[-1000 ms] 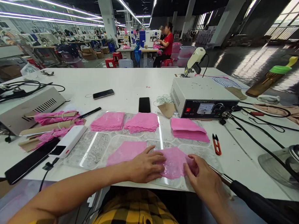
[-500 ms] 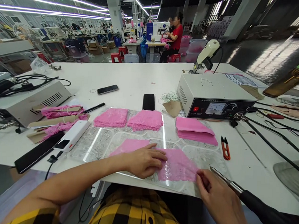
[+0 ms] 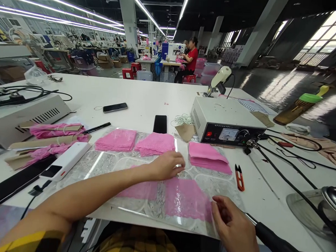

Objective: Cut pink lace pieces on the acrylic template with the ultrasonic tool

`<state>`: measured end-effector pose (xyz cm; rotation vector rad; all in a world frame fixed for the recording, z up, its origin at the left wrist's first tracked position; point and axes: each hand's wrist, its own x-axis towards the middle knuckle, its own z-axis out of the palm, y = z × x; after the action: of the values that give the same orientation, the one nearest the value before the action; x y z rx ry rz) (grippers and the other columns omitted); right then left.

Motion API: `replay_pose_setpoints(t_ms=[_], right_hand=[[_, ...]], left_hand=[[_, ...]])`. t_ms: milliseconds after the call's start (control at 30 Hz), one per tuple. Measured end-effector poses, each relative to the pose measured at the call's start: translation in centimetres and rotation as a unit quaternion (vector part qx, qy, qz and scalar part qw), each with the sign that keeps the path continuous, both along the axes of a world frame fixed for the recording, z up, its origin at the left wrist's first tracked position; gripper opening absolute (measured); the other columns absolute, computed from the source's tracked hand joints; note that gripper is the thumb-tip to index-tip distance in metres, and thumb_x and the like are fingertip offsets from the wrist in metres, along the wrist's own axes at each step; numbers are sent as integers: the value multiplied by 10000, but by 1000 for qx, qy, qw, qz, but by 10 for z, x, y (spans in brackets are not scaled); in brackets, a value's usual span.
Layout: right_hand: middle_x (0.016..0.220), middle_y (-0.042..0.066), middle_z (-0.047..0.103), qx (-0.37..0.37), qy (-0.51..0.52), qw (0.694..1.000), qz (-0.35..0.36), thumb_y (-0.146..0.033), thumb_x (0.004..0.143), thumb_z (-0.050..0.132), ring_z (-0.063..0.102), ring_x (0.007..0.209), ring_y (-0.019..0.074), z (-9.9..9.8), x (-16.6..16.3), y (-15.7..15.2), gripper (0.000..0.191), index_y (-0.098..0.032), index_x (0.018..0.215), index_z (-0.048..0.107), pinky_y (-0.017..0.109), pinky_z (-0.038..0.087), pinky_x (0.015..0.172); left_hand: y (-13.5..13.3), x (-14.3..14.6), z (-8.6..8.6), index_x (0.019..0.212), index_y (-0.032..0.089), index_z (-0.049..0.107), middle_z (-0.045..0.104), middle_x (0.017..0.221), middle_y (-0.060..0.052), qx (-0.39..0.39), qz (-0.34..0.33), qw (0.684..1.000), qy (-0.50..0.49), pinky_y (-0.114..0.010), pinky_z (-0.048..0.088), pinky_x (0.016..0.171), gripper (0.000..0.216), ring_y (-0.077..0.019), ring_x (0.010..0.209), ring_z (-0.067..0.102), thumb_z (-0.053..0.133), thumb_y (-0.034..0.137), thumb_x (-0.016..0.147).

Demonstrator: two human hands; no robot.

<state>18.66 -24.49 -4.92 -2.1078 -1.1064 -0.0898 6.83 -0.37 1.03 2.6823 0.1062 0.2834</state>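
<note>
now the left hand (image 3: 168, 164) has lifted off the pink lace piece (image 3: 187, 200) it was pressing flat a moment ago and reaches up toward the folded lace stack (image 3: 155, 144), fingers loosely curled and holding nothing. the lace piece lies alone on the clear glossy mat (image 3: 100, 164) near the table's front edge, so the smoothing looks finished and the hand seems to be going for another piece. the right hand (image 3: 233, 227) has drifted back to the piece's right corner; whether it pinches the lace edge i cannot tell. a black-handled tool (image 3: 274, 245) lies just beside it, its tip hidden by the hand and its handle cut off. red thread snips (image 3: 239, 177) rest near the pink fabric stack (image 3: 208, 156).
</note>
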Motion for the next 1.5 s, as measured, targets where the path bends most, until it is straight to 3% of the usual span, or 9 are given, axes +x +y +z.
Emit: replay_pose_setpoints(t_ms=[167, 300, 500, 667, 833, 933, 1333, 1500], right_hand=[[713, 13, 679, 15, 54, 998, -28, -531, 840, 522, 616, 561, 162, 16, 12, 22, 321, -242, 881, 655, 274, 496, 566], [744, 2, 670, 18, 58, 997, -36, -488, 845, 510, 569, 529, 138, 27, 21, 34, 279, -246, 887, 643, 270, 472, 559], [760, 20, 688, -2, 30, 1000, -3, -458, 819, 494, 568, 512, 142, 23, 42, 48, 287, -227, 869, 658, 274, 441, 512], [894, 58, 701, 1, -16, 1000, -11, -402, 836, 433, 589, 621, 164, 20, 54, 65, 338, -214, 939, 695, 328, 473, 656], [1041, 80, 693, -4, -53, 999, -8, -340, 843, 449, 626, 931, 231, 21, 62, 84, 321, -210, 989, 704, 378, 481, 837], [1033, 83, 698, -7, -70, 997, -12, -341, 861, 463, 605, 990, 248, 21, 67, 94, 305, -203, 985, 705, 399, 463, 904], [979, 80, 687, 9, -119, 992, -32, -354, 863, 522, 623, 873, 222, 7, 69, 108, 288, -181, 1016, 694, 339, 481, 763], [1003, 74, 679, 37, -141, 989, -23, -367, 857, 539, 626, 871, 215, 6, 70, 106, 276, -199, 1019, 687, 333, 495, 740]], left_hand=[[24, 75, 6, 950, 139, 683, 653, 1054, -84, -6, 53, 998, 36, -344, 522, 857, 148, -191, 940, 629, 560, 222, 940], [29, 98, -6, 1163, 143, 595, 618, 1155, -83, -7, 28, 994, 108, -396, 552, 855, 292, -195, 992, 628, 589, 345, 951], [31, 98, -21, 1206, 154, 580, 597, 1212, -95, -10, 23, 992, 125, -421, 541, 892, 314, -213, 1045, 614, 579, 345, 956], [36, 102, -22, 1206, 151, 580, 599, 1206, -92, -39, 14, 992, 119, -419, 543, 886, 319, -214, 1039, 617, 580, 348, 956], [44, 106, -19, 1202, 142, 581, 605, 1190, -88, -67, -9, 991, 118, -414, 549, 872, 325, -217, 1027, 622, 585, 350, 952], [47, 106, -16, 1198, 141, 582, 607, 1184, -88, -75, -21, 990, 119, -413, 549, 871, 322, -214, 1023, 624, 585, 349, 953], [49, 104, -1, 1146, 139, 603, 621, 1150, -77, -97, -14, 991, 95, -407, 545, 871, 285, -205, 1005, 626, 587, 347, 952], [46, 99, 10, 820, 120, 693, 670, 921, -50, -126, -15, 988, 85, -299, 509, 788, 131, -180, 896, 624, 656, 234, 871]])
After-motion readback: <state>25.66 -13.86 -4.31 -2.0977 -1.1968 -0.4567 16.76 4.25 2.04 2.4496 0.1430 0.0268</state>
